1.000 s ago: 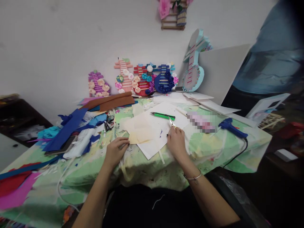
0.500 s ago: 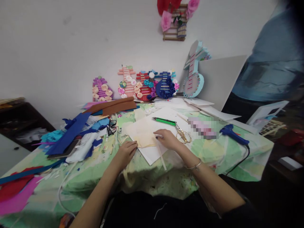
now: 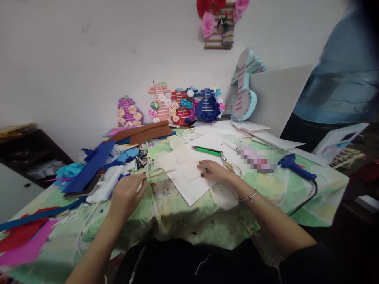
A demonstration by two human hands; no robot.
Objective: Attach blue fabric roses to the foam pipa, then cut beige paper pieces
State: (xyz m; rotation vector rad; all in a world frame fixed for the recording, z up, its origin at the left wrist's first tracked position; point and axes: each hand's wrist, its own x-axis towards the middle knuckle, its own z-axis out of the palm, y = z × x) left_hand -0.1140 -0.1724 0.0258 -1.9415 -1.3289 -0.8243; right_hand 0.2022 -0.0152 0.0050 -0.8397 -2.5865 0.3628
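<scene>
The left hand (image 3: 128, 194) is at the near left of the work area, thumb and fingers closed on one end of a narrow cream strip (image 3: 161, 173), which points toward the cream paper (image 3: 189, 172). That paper lies in thin pieces over a white sheet (image 3: 190, 195), at the middle of the table (image 3: 124, 227). The right hand (image 3: 213, 171) is lowered over the right edge of the cream paper, fingertips touching it; whether they pinch it, I cannot tell. A bracelet (image 3: 248, 196) circles the right wrist.

Just beyond the right hand, a green utility knife (image 3: 207, 151) lies on the white sheet, with gold-handled scissors (image 3: 236, 169) touching or nearly touching its right end. Farther right are a blurred-out pink item (image 3: 257, 158) and a blue glue gun (image 3: 297, 166) with a dark cord. Black-framed glasses (image 3: 142, 157) sit among scraps beyond the left hand. Flower-trimmed toy instruments (image 3: 179, 106) in several colours stand along the wall (image 3: 89, 59).
</scene>
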